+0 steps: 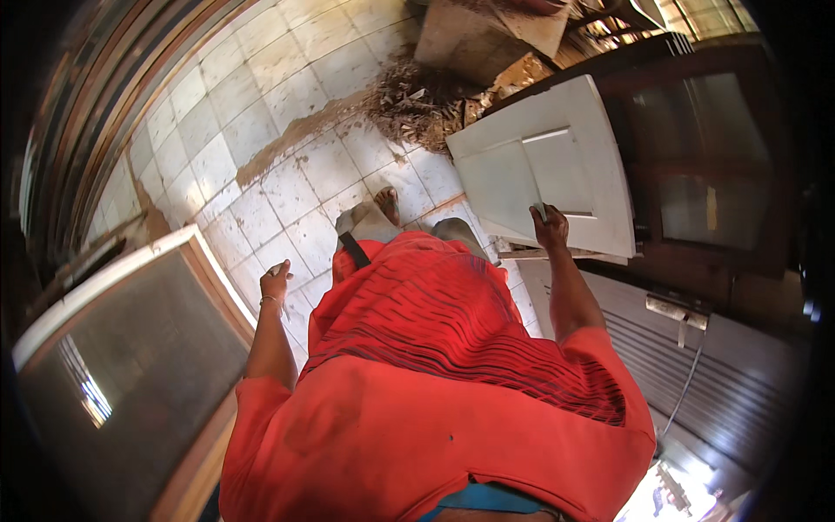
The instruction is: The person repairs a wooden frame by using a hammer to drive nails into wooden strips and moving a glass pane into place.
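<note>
The right hand grasps the lower edge of the white panelled door, which extends up and away from its fingers; the left hand hangs loosely curled, holding nothing, well apart.

Floor of pale square tiles, grimy, with a brown dirt streak running diagonally. Heap of wood scraps and shavings lies at the far end. A bare foot stands on the tiles.

Right hand on door panel at two o'clock; debris pile behind at twelve; framed screen at eight, beside left hand.
</note>
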`<state>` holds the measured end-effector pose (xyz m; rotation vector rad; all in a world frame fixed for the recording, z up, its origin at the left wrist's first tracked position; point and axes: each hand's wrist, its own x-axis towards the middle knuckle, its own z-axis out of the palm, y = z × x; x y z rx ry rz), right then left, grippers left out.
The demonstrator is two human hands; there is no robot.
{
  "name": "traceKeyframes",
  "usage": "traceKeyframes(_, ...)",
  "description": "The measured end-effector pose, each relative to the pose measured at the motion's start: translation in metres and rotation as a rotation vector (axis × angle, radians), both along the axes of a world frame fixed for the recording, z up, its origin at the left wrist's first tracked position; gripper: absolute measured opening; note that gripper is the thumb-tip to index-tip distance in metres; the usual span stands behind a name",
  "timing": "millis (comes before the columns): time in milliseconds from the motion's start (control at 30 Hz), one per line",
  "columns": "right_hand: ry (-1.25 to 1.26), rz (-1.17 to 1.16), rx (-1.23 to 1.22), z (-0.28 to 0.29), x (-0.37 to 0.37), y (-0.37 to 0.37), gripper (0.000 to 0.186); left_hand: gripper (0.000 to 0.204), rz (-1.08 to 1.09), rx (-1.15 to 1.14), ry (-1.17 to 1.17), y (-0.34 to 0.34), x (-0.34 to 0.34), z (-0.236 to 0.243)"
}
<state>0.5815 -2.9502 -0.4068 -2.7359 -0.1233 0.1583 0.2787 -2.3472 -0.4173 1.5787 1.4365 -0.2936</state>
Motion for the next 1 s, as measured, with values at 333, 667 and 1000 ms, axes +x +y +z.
traceKeyframes(333,0.146,-0.46,-0.129,0.031,0.038,0.009,0.031,0.036,-0.346,0.04,-0.1,0.081,0.199,-0.013)
traceKeyframes(667,0.066,-0.678,-0.168,0.017,0.067,-0.024,0.041,0.043,-0.745,0.134,-0.139,0.027,0.309,-0.019)
traceKeyframes(1000,-0.237,-0.713,-0.094,0.02,0.018,0.019,0.059,0.032,-0.733,-0.08,-0.073,-0.039,0.37,-0.02)
